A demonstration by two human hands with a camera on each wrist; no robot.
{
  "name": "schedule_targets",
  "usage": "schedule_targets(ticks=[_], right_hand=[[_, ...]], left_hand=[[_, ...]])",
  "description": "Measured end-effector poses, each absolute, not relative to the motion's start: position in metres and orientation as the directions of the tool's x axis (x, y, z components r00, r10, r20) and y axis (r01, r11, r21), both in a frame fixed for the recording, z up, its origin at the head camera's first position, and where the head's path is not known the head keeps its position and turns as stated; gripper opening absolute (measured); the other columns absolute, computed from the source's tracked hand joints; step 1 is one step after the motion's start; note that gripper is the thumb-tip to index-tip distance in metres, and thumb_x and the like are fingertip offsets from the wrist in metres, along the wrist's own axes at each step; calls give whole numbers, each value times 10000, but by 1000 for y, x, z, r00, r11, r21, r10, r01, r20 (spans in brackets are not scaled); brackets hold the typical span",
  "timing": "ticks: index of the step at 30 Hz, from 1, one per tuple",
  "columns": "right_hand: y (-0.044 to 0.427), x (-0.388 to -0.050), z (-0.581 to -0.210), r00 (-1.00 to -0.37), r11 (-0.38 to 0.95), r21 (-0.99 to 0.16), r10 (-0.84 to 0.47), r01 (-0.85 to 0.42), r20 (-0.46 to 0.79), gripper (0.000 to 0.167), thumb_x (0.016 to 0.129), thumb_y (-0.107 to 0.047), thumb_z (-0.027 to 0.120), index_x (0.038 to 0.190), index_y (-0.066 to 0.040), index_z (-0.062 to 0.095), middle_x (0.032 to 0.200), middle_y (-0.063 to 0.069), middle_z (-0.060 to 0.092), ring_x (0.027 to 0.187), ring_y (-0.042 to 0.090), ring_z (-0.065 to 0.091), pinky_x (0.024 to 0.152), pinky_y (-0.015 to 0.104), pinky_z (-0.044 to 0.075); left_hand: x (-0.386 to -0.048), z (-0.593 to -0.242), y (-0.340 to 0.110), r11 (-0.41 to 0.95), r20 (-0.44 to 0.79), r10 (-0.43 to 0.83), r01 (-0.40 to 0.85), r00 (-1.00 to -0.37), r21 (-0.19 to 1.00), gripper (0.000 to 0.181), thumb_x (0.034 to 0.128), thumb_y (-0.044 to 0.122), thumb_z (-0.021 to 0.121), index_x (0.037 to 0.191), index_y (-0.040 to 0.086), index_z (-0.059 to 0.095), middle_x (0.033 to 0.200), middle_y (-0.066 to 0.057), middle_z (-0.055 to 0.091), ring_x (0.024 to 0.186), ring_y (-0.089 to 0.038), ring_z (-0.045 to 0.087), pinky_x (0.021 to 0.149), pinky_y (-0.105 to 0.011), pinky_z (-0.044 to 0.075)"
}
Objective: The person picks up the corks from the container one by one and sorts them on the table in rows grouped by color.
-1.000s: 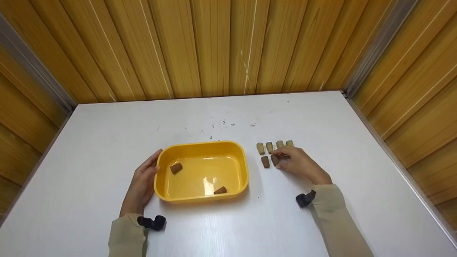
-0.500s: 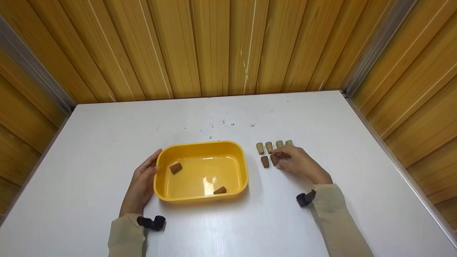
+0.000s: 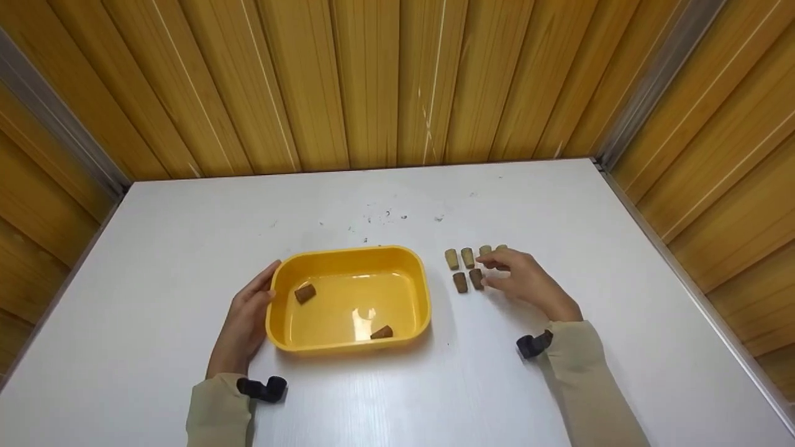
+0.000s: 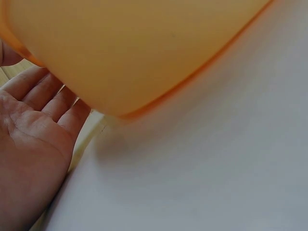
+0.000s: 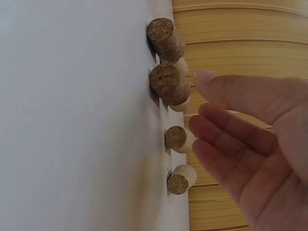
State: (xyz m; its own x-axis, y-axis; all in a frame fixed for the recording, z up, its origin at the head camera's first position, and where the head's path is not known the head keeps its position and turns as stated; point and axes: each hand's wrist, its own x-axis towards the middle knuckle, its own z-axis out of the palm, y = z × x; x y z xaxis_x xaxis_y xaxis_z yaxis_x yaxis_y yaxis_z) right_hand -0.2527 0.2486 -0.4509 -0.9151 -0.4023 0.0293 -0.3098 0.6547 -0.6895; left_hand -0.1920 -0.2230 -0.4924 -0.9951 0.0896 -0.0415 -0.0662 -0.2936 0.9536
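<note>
In the head view my left hand (image 3: 245,323) rests against the left side of a yellow plastic tub (image 3: 348,349). The left wrist view shows its fingers (image 4: 60,103) fairly straight, their tips hidden behind the tub wall. My right hand (image 3: 528,282) hovers beside a brown tapered cork (image 3: 476,279), thumb and fingers parted. A gap separates the thumb from that cork (image 5: 169,84) in the right wrist view. Another brown cork (image 3: 460,282) lies to its left. Behind them is a row of several pale corks (image 3: 467,257), partly covered by the right hand.
Inside the tub lie two more brown corks, one at the left (image 3: 305,293) and one near the front wall (image 3: 382,333). The white table (image 3: 397,403) meets a yellow panelled wall (image 3: 366,87) at the back.
My right hand has let go of the brown cork and drawn slightly back to the right, its fingers spreading. The cork stays on the table. The left hand and tub barely shift.
</note>
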Motion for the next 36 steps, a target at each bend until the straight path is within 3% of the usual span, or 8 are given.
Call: schedule_targets(ticks=[6,15,19,23,31,36], right_hand=[[241,-253,-445,-898,631,-679,-428,-376,100,384,846,-89,694,1215,-9,628,1209,156,629,1121,339,609,1007,461,494],[224,-256,-424,-855,588,-666,-497,-459,151,334,836,-103,710,1160,-36,668,1129,126,681,1021,300,625,928,477,531],[214,-257,-413,-839,579,-674,-533,-458,113,327,841,-99,707,1163,-58,671,1122,133,675,1016,308,608,941,507,515],[202,-258,-401,-824,577,-678,-562,-455,74,343,839,-102,712,1178,-77,669,1123,95,680,1020,301,594,926,456,514],[175,-264,-380,-787,575,-670,-616,-469,22,330,853,-160,708,1177,-107,677,1159,31,677,1004,239,630,875,385,561],[157,-270,-373,-759,572,-657,-651,-491,1,346,860,-174,703,1201,-131,666,1191,55,669,1061,204,635,914,362,554]], left_hand=[[-191,-491,-223,-287,-39,98,-66,-994,956,577,943,-13,348,1511,49,269,1602,-44,230,1301,55,434,1081,-183,373],[-191,-490,-223,-290,-56,84,-79,-995,954,578,942,-12,355,1511,59,275,1605,-46,221,1316,42,422,1078,-175,372],[-191,-490,-223,-271,-64,79,-83,-995,959,581,945,-3,366,1514,67,270,1610,-44,203,1419,-49,320,1077,-164,365],[-192,-489,-223,-287,-68,77,-87,-995,954,581,945,0,376,1513,72,276,1612,-41,196,1472,-134,224,1078,-158,361],[-192,-489,-224,-319,-69,87,-93,-994,943,581,943,-10,363,1512,72,277,1611,-34,202,1476,-148,214,1079,-167,366],[-192,-489,-223,-327,-69,95,-96,-993,940,582,943,-13,349,1514,68,270,1609,-28,207,1477,-156,213,1081,-173,369]])
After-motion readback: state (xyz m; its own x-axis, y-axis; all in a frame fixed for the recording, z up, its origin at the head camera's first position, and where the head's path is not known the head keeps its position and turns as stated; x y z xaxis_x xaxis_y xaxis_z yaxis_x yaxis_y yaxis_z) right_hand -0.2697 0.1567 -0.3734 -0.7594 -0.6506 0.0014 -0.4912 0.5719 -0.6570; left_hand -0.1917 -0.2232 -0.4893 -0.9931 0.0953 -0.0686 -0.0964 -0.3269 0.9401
